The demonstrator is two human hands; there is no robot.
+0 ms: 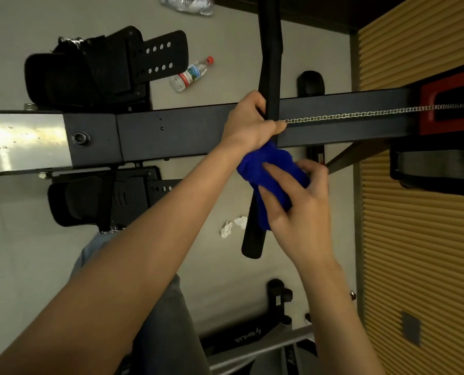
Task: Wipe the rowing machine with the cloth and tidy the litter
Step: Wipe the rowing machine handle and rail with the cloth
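Note:
The rowing machine's dark rail (187, 131) runs across the view, with its chain (360, 113) leading right into the red housing (441, 98). My left hand (248, 123) grips the black handle bar (271, 50) at its middle, over the rail. My right hand (295, 201) presses a blue cloth (268, 169) around the lower half of the handle bar. Litter lies on the floor: a plastic bottle with a red cap (191, 74), crumpled white tissue (232, 226) and a crushed clear bottle (190, 4) at the top edge.
Two black footrests with straps (95, 69) (101, 198) flank the rail. A shiny metal rail section (22, 142) extends left. A ribbed tan wall (414, 239) stands at the right. Another machine's frame (255, 339) lies below, beside my grey trouser leg (168, 334).

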